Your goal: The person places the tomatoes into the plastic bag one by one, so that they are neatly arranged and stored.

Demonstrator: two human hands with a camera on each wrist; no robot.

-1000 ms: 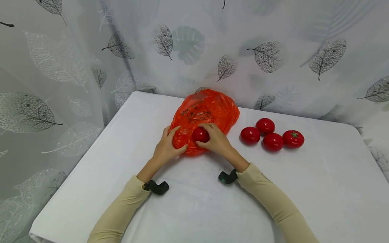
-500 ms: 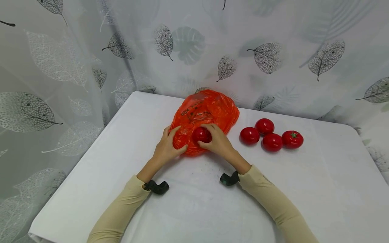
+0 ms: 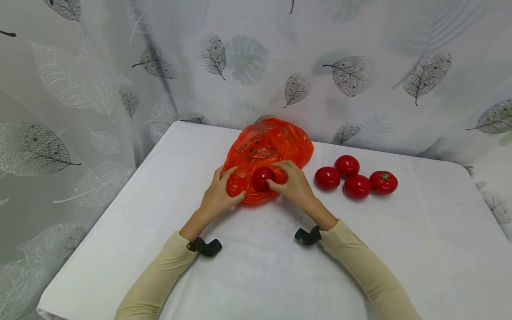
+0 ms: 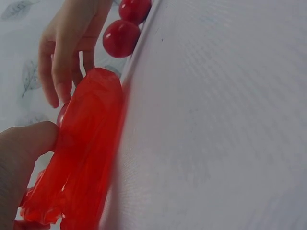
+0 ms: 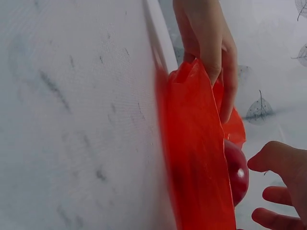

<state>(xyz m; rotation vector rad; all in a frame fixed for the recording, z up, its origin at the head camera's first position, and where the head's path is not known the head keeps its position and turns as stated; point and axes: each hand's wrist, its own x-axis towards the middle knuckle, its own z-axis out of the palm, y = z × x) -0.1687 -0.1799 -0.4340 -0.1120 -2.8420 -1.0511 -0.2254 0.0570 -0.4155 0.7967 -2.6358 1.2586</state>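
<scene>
An orange-red plastic bag (image 3: 276, 142) with dark print lies crumpled near the table's back edge. A red tomato (image 3: 261, 180) sits at the bag's front part; in the right wrist view the tomato (image 5: 237, 173) bulges out above the bag's rim. My left hand (image 3: 216, 195) holds the bag's left front edge, thumb and fingers spread around the plastic. Just right of the tomato is my right hand (image 3: 298, 186), fingers parted and nothing gripped. Its thumb tip is very near the tomato; I cannot tell whether they touch.
Several tomatoes (image 3: 357, 186) stand close together on the white-covered table (image 3: 272, 275), right of the bag; one (image 3: 383, 182) shows a green stem. A leaf-patterned curtain (image 3: 256, 58) hangs behind. Dark bent pieces (image 3: 208, 247) sit at both wrists.
My right hand has let go of the tomato and drawn back to the right. The tomato stays at the bag's front; my left hand and the bag have hardly moved.
</scene>
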